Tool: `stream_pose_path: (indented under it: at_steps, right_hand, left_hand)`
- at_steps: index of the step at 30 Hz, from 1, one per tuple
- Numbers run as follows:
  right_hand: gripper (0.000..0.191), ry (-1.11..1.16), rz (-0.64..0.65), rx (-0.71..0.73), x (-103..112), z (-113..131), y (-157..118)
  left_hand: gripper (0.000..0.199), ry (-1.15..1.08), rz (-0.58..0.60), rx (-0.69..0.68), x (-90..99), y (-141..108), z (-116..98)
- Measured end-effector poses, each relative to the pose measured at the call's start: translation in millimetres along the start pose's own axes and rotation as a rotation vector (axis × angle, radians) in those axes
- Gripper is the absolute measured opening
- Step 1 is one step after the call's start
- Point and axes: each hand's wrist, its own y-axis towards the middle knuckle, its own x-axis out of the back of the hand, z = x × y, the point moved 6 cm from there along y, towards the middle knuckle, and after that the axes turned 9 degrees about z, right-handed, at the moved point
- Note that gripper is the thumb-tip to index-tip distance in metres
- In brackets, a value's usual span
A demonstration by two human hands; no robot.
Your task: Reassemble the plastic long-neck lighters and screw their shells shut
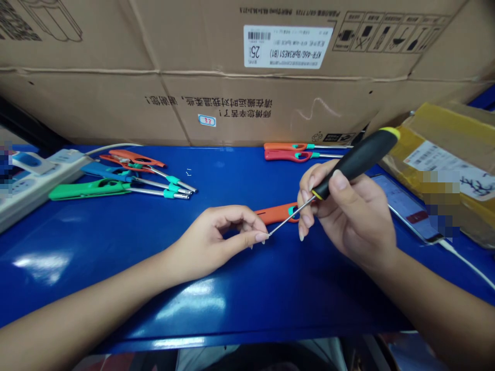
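Observation:
My right hand (353, 216) grips a screwdriver (356, 162) by its black handle with yellow ends, the thin metal shaft slanting down to the left. Its tip meets the pinched thumb and fingers of my left hand (228, 234). Whatever small thing sits between those fingertips is too small to make out. Just behind both hands an orange long-necked lighter (276, 214) with a turquoise trigger lies on the blue table (240, 304), partly covered by them.
Several lighters in green (91, 189), blue and orange lie at the left, near a white power strip (38, 178). Orange and red lighters (286, 154) lie at the back. A phone (410, 208) with a cable and a taped parcel (448, 134) are at the right. Behind stands a large cardboard box (216, 46).

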Motion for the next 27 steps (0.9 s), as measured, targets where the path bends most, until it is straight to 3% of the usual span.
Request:
stream_pose_path:
  at_steps: [13,18,23,27]
  right_hand:
    - [0.021,-0.045,0.002,-0.010,-1.0,3.0,1.0]
    - [0.022,-0.071,-0.019,-0.008,1.5,3.4,0.9]
    - [0.020,-0.084,-0.064,-0.017,6.8,0.8,2.0]
    - [0.017,-0.146,-0.119,-0.037,11.2,0.5,3.4]
  left_hand:
    - [0.013,-0.012,-0.002,0.028,1.3,1.8,3.1]
    - [0.019,0.043,-0.052,-0.008,6.6,2.7,1.6]
    - [0.025,0.379,-0.169,-0.083,17.7,3.0,1.9]
    - [0.044,0.664,-0.139,-0.088,19.4,6.6,12.9]
